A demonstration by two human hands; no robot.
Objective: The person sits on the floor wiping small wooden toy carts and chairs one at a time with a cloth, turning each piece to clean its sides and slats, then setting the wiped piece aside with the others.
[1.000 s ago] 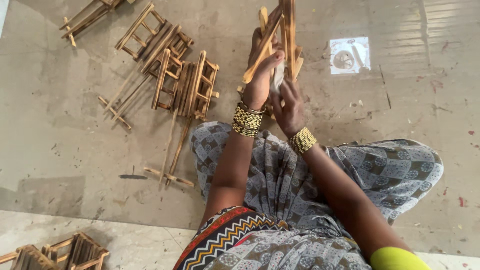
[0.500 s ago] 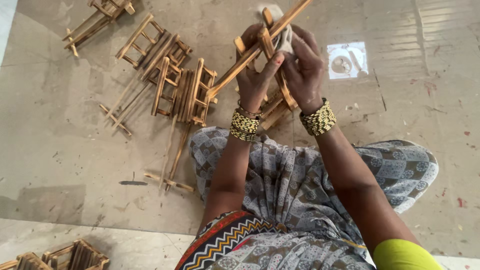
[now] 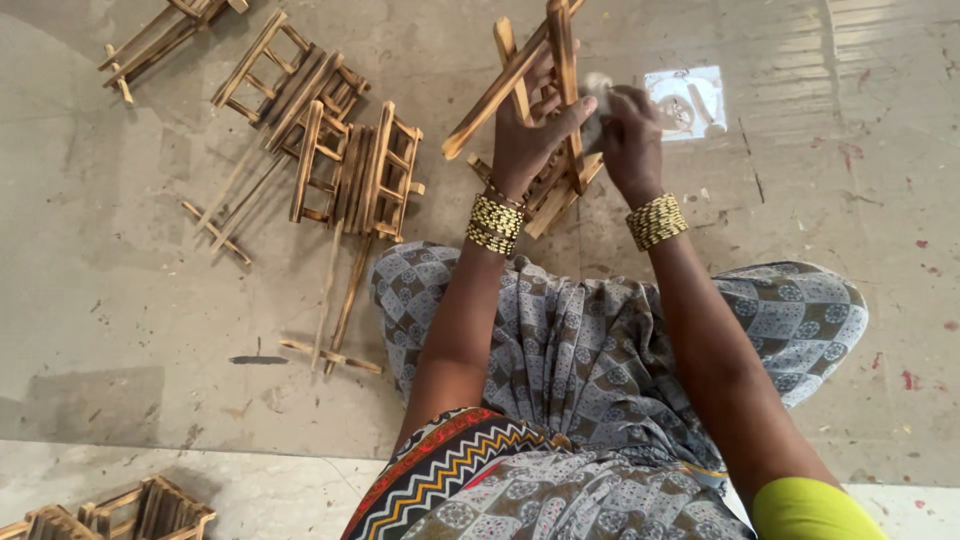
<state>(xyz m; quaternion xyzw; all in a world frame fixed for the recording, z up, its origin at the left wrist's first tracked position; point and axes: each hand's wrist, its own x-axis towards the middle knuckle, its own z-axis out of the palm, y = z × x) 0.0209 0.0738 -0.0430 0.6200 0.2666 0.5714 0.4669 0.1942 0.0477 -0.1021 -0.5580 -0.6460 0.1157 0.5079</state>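
I sit on the floor with a small wooden slatted frame [image 3: 545, 70] raised in front of me. My left hand [image 3: 530, 140] grips its sticks from the left, fingers wrapped round the slats. My right hand [image 3: 630, 135] is closed on a small pale piece, perhaps cloth or paper [image 3: 597, 100], pressed against the frame's right side. Both wrists wear stacks of gold bead bangles [image 3: 492, 223]. My lap is covered by grey patterned cloth [image 3: 590, 340].
A heap of similar wooden frames [image 3: 335, 150] lies on the floor to the left, with loose sticks [image 3: 330, 355] nearer me. More frames sit at bottom left [image 3: 150, 510] and top left [image 3: 165, 35]. A bright square patch [image 3: 690, 100] lies on the floor beyond my right hand.
The frame has turned in my hands and now stands more upright. My right hand has shifted slightly along its right side; my left hand keeps its grip.
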